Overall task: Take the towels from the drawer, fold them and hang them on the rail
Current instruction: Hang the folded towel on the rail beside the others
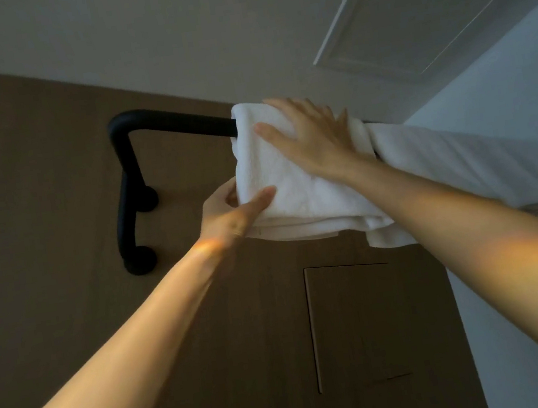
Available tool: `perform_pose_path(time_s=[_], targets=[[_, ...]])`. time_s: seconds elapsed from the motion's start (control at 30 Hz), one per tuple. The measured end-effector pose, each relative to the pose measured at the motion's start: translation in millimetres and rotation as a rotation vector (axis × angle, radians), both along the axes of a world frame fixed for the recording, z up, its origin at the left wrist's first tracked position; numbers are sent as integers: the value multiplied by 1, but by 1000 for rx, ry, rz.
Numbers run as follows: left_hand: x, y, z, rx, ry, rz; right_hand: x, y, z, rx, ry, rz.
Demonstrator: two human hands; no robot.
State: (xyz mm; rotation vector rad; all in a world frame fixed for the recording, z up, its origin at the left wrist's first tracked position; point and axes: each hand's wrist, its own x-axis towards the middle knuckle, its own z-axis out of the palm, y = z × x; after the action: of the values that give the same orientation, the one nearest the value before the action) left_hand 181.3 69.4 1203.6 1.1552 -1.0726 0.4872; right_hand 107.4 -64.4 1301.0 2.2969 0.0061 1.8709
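Two bare forearms, no sleeves, left hand [228,216], right hand [313,138], ringless fingers [271,131]

Folded white towel [292,180] draped over black rail [176,123], seemingly beside another towel [462,162].

I look up at a brown wood wall [53,206] with a thin rectangular panel outline [353,323] cut into it. Above is a dim grey-white ceiling [167,28] with a framed hatch [433,4]. A pale wall [492,82] stands to the right. Light is low.
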Motion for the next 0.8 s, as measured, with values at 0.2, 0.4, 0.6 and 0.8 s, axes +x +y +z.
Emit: perform_pose_path(time_s=[0.2, 0.4, 0.6, 0.8], targets=[[5, -2, -3, -26, 22, 3, 26, 22, 22, -126, -225, 26], [1, -5, -7, -65, 24, -14, 35, 22, 29, -145, -330, 2], [-7, -4, -9, -59, 33, 4, 24, 12, 22, -197, -200, 62], [-7, -3, -8, -30, 30, 30, 3, -45, 6, -137, -194, -51]])
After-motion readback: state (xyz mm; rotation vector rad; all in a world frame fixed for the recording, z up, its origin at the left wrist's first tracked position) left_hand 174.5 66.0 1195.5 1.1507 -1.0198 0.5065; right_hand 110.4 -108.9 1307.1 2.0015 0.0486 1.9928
